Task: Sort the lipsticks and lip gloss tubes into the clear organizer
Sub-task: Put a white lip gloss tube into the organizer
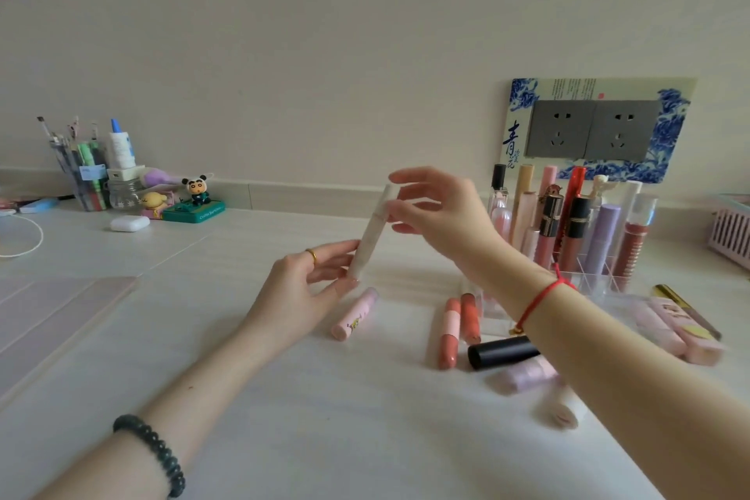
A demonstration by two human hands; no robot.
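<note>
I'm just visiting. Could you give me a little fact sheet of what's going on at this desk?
activity: sorting lip products into the clear organizer
held item: white tube, tilted, above the table
left hand: holds the tube's lower end
right hand: pinches its upper part
organizer contents: many tubes standing upright
loose on table: pink tube, two coral tubes, black lipstick, a few more by the right forearm
</note>
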